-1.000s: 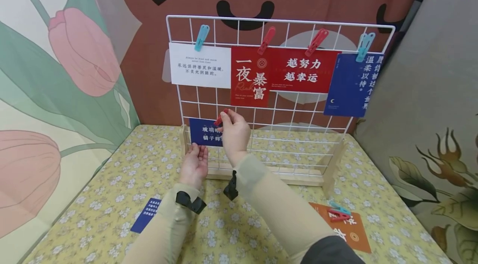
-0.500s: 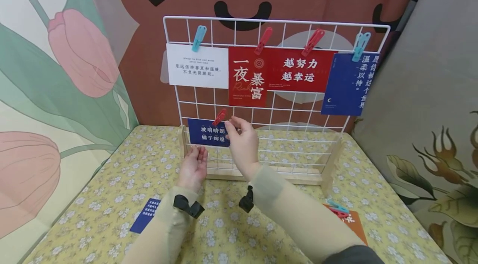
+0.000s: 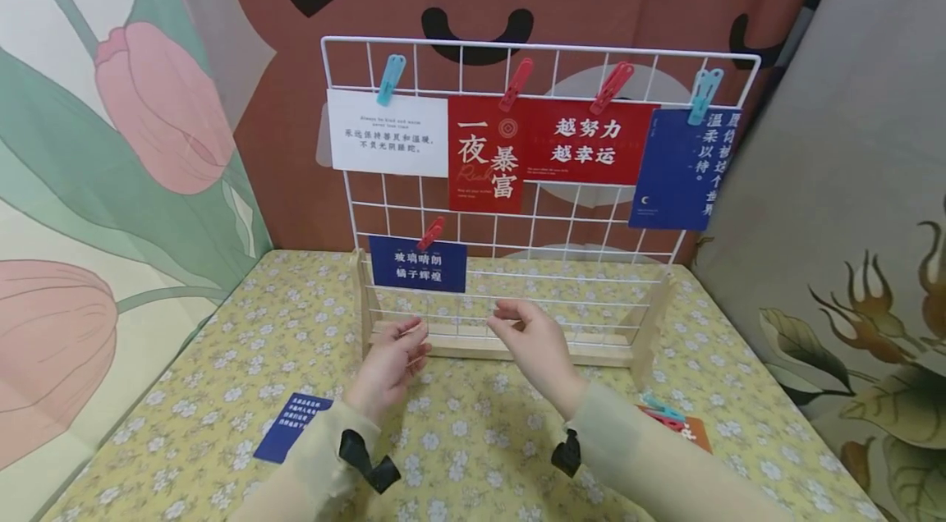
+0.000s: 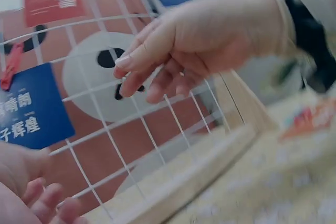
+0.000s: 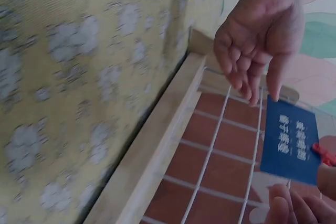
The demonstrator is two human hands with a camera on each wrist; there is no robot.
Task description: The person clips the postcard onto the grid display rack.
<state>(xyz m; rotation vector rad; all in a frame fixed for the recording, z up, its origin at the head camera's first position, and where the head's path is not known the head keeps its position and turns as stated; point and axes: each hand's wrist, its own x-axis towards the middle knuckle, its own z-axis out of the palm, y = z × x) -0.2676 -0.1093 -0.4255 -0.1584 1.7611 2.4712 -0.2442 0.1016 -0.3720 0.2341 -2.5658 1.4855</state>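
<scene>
A small blue card (image 3: 418, 276) hangs low on the left of the white wire grid (image 3: 510, 325), with a red clothespin (image 3: 431, 234) at its top edge. My left hand (image 3: 388, 366) is just below this card, fingers relaxed and nothing in them. To the right of it, my right hand (image 3: 535, 345) is in front of the lower grid, its fingers loosely bent and holding nothing. In the left wrist view the right hand (image 4: 194, 45) appears with its fingers apart. The right wrist view shows the left hand (image 5: 260, 35) near the blue card's edge.
Along the grid's top hang a white card (image 3: 388, 157), two red cards and a tall blue card (image 3: 668, 177), held by blue and red clothespins. A blue card (image 3: 284, 428) lies front left. At right, clothespins lie on an orange card (image 3: 698, 433). The grid has a wooden base (image 3: 606, 354).
My right hand has let go of the red clothespin and moved right and down. The left hand has dropped away from the blue card, which stays hanging on the grid.
</scene>
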